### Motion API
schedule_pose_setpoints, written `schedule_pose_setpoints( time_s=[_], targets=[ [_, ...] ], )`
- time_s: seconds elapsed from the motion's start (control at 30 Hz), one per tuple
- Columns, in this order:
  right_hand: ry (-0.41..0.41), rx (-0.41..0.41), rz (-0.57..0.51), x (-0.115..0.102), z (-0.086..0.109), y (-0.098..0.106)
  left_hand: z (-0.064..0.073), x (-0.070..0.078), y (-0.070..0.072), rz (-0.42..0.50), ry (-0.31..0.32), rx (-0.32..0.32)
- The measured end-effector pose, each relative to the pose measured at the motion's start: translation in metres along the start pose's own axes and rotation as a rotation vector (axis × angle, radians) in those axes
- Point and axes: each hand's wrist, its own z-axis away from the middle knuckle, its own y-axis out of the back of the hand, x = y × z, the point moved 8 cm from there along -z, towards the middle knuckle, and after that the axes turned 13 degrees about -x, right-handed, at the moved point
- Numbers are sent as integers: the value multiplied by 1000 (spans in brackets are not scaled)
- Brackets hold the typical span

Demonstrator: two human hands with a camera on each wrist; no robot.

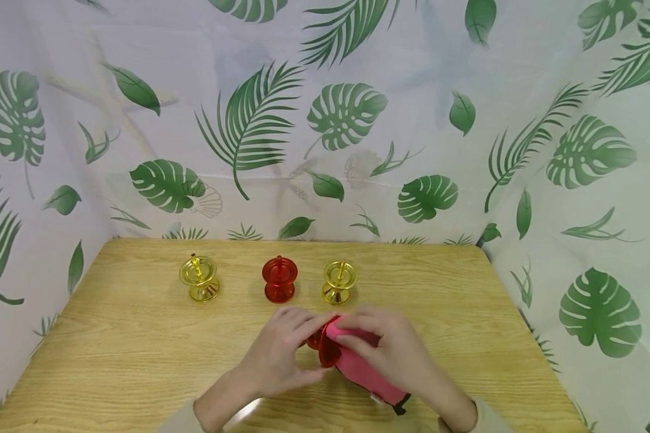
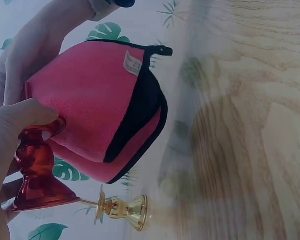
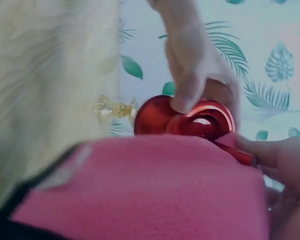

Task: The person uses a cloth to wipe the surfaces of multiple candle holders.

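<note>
Red candle holder (image 1: pixel 329 350): tilted, over the near surface (image 1: pixel 135 361), clasped by left grip (image 1: pixel 276 349). Pink cloth (image 1: pixel 365 371): right grip (image 1: pixel 392 349) holds it to the holder (wiping, apparently unfinished). Far: left gold holder (image 1: pixel 201 280), middle red holder (image 1: pixel 280 281), right gold holder (image 1: pixel 338 284), upright; wiped or not, unclear.

1. Our left forearm (image 1: pixel 222 394) and right forearm (image 1: pixel 448 400) slant inward from the bottom of the head view, pale sleeves (image 1: pixel 181 421) covering them up to just short of the wrists.
2. Our left hand (image 1: pixel 276 355) reaches inward, knuckles upward — its fingers bent forward above, its thumb (image 2: pixel 30 112) opposed below, gripping between them.
3. Our right hand (image 1: pixel 390 349) points back toward the left one, its index finger and thumb drawn together in a pinch.
4. We have both hands facing each other, fingertips near — well apart from the far, left and right edges of the table (image 1: pixel 114 361).
</note>
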Motion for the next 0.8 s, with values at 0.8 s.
schedule_pose_setpoints(
  time_s=[0.8],
  targets=[
    [221, 162, 290, -17, 7, -10, -2, 1, 2, 24, 35, -46]
  ],
)
